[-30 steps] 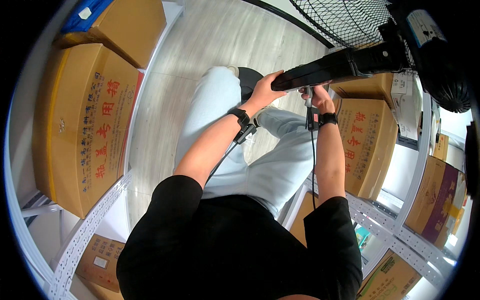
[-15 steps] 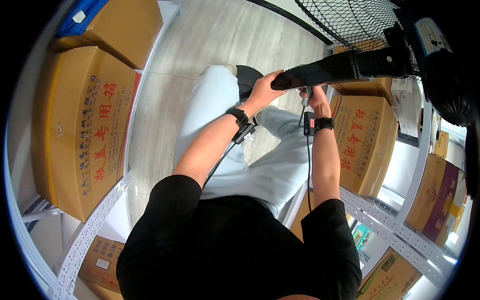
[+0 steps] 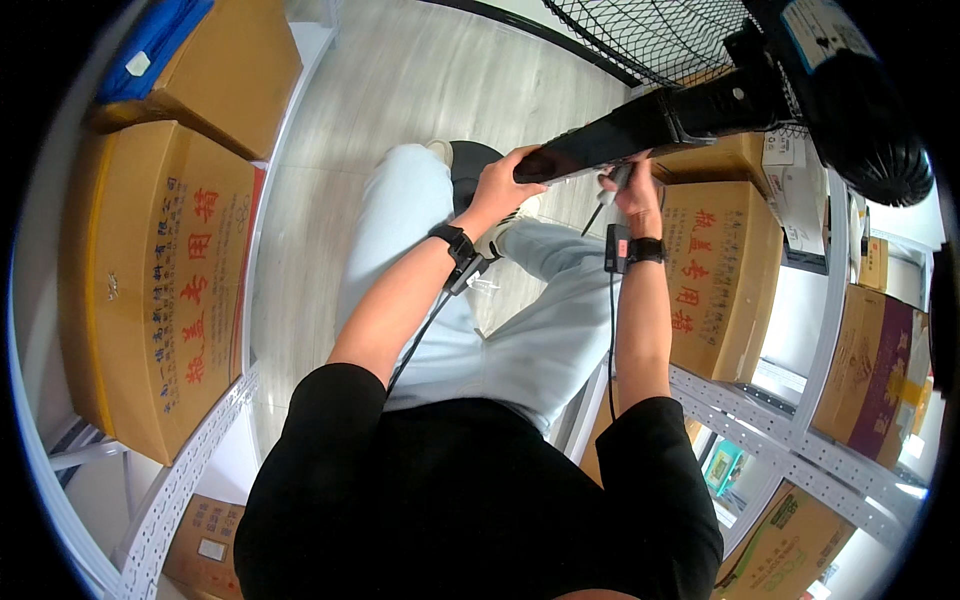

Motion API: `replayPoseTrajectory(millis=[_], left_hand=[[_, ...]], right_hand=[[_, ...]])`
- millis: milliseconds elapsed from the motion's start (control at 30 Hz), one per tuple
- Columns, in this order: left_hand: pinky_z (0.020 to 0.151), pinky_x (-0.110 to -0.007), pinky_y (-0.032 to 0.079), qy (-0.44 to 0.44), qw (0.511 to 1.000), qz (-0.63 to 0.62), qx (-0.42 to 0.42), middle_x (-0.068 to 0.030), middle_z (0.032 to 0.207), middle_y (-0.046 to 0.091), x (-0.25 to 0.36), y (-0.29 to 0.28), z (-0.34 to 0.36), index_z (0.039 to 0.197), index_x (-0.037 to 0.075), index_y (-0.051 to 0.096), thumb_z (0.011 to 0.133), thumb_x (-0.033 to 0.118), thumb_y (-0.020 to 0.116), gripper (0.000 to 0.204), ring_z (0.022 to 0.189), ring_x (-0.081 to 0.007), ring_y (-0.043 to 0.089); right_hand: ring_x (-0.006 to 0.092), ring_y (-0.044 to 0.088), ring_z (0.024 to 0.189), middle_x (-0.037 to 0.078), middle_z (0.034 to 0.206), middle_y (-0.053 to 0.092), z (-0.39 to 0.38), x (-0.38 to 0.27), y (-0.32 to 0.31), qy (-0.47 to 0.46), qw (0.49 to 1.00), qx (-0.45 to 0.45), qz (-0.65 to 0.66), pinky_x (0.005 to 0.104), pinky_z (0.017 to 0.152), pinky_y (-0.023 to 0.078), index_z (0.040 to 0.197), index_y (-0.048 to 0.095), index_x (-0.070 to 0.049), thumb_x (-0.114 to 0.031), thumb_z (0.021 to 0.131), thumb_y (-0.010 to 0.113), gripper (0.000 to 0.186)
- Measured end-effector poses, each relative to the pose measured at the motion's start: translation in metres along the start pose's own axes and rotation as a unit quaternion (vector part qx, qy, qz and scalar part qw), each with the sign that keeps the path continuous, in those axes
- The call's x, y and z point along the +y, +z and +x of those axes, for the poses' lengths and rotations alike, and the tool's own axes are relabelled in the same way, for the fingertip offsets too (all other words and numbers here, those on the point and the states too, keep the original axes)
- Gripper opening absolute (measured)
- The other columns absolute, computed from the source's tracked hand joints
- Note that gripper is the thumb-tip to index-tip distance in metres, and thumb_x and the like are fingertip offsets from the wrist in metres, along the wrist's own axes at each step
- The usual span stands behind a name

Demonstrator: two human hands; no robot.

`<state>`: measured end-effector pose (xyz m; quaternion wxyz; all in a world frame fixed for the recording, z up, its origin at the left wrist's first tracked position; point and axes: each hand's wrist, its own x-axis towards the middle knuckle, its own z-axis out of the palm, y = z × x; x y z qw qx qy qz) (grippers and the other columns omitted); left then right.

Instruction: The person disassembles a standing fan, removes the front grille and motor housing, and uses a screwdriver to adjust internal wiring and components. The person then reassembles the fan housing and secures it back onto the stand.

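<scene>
A black fan [image 3: 650, 125] with a wire cage slants in from the upper right. My left hand [image 3: 496, 188] is closed round the near end of its long black housing, thumb on the near side. Under the housing, my right hand [image 3: 635, 190] is closed on a short grey handle-like piece [image 3: 618, 178]. From that piece a thin dark rod or cord [image 3: 592, 218] slants down to the left; I cannot tell which. The right fingertips are partly hidden by the housing. A black strap with a small box sits on each wrist, with a cable running back along the arm.
Shelving with a perforated rail [image 3: 190, 475] and a large cardboard box [image 3: 165, 290] stands on the left. On the right, another carton [image 3: 715, 280] rests on a shelf. A black round base [image 3: 468, 165] is on the wood-look floor [image 3: 370, 70], by my feet.
The fan and both hands have shifted slightly left in view. The grey piece in my right hand has tilted, its thin dark end now pointing further left. Both grips stay closed.
</scene>
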<state>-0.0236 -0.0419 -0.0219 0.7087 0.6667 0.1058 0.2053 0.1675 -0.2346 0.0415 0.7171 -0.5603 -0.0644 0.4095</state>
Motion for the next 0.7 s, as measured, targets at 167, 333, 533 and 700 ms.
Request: replayPoseTrajectory(millis=[167, 333, 533, 700], left_hand=[[0.090, -0.036, 0.054, 0.003, 0.998, 0.057, -0.010, -0.0169, 0.116, 0.070, 0.007, -0.005, 0.000, 0.131, 0.002, 0.056, 0.075, 0.011, 0.083, 0.062, 0.108, -0.0261, 0.069], [0.096, -0.041, 0.050, 0.006, 0.989, 0.148, -0.027, -0.0207, 0.121, 0.065, 0.013, -0.006, 0.001, 0.135, 0.002, 0.050, 0.076, 0.017, 0.081, 0.068, 0.115, -0.0381, 0.062], [0.108, -0.044, 0.042, 0.160, 0.972, 0.173, 0.027, -0.0257, 0.138, 0.052, 0.107, 0.004, 0.014, 0.142, 0.000, 0.040, 0.075, 0.030, 0.084, 0.086, 0.128, -0.0400, 0.051], [0.110, -0.042, 0.039, 0.069, 0.991, 0.110, -0.038, -0.0222, 0.147, 0.045, 0.166, 0.012, 0.036, 0.153, 0.009, 0.030, 0.075, 0.036, 0.085, 0.100, 0.134, -0.0341, 0.049]], right_hand=[[0.0187, 0.056, 0.082, 0.004, 0.093, 0.058, -0.015, -0.061, 0.006, -0.101, 0.982, -0.162, -0.010, 0.0289, 0.053, 0.040, 0.104, 0.058, -0.013, -0.035, 0.086, 0.079, 0.035], [0.0171, 0.055, 0.076, 0.003, 0.091, 0.057, -0.019, -0.059, 0.027, -0.133, 0.982, -0.111, -0.073, 0.0286, 0.054, 0.041, 0.102, 0.056, -0.010, -0.040, 0.082, 0.081, 0.044], [0.0149, 0.056, 0.074, 0.002, 0.093, 0.060, -0.013, -0.042, 0.037, -0.191, 0.975, -0.085, -0.072, 0.0283, 0.057, 0.044, 0.111, 0.058, -0.009, -0.048, 0.079, 0.082, 0.056], [0.0154, 0.058, 0.075, 0.003, 0.098, 0.062, -0.008, -0.043, 0.039, -0.169, 0.980, -0.069, -0.084, 0.0296, 0.060, 0.046, 0.117, 0.057, -0.008, -0.047, 0.082, 0.080, 0.058]])
